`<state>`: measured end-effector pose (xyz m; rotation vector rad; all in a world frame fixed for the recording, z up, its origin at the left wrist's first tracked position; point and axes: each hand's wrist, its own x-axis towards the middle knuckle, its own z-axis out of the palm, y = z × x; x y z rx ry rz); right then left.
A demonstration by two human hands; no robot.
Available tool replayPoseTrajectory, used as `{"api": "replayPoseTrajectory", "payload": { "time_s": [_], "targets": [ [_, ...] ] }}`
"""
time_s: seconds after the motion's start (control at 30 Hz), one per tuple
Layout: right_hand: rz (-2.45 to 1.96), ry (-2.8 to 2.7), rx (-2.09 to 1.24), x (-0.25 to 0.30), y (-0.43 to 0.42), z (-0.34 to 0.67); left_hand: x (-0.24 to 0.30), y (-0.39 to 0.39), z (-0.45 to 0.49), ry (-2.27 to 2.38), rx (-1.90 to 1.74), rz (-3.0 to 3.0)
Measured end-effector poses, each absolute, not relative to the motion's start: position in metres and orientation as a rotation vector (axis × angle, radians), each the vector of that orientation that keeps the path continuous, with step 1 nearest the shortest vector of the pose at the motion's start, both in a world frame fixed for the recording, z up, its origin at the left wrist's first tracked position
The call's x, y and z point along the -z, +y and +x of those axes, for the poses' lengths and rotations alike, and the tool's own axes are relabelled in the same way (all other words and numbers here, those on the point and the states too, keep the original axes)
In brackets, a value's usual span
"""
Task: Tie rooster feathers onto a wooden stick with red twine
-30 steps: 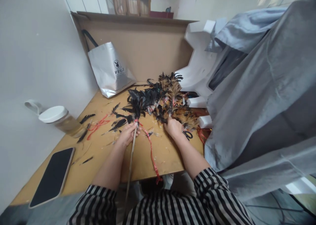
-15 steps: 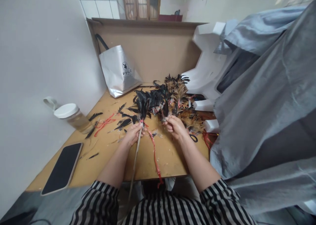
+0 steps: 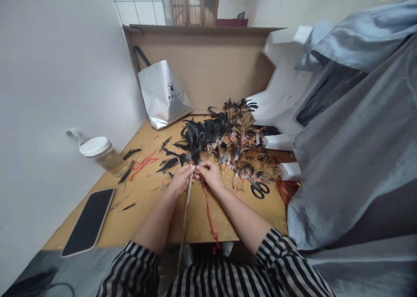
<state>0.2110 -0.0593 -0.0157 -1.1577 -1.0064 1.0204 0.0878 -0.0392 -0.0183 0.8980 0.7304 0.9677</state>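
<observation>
Left grip [image 3: 182,178]: thin stick [image 3: 185,218], black feathers [image 3: 194,139] atop.

A pale grey wall [image 3: 58,79] flanks the table [image 3: 130,216].

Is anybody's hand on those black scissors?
No, the black scissors lie on the table, apart from the left hand and the right hand, which are together near the thin stick.
</observation>
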Motion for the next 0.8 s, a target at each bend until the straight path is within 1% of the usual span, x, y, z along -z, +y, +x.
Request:
{"api": "replayPoseTrajectory", "payload": {
  "time_s": [0.2,0.33,0.67,0.8],
  "targets": [
    [-1.125,-0.989,-1.146,0.023,-0.059,0.211,0.020,-0.039,0.090,0.729,-0.980,0.889],
    [-1.166,-0.997,-1.156,0.021,-0.060,0.210,0.019,-0.040,0.090,0.722,-0.980,0.884],
    [-0.875,-1.004,-1.518,-0.006,-0.070,0.234,0.014,-0.042,0.085,0.602,-0.934,0.789],
    [-0.878,-1.031,-1.505,-0.006,-0.069,0.239,0.013,-0.044,0.086,0.603,-0.899,0.807]
  ]
}}
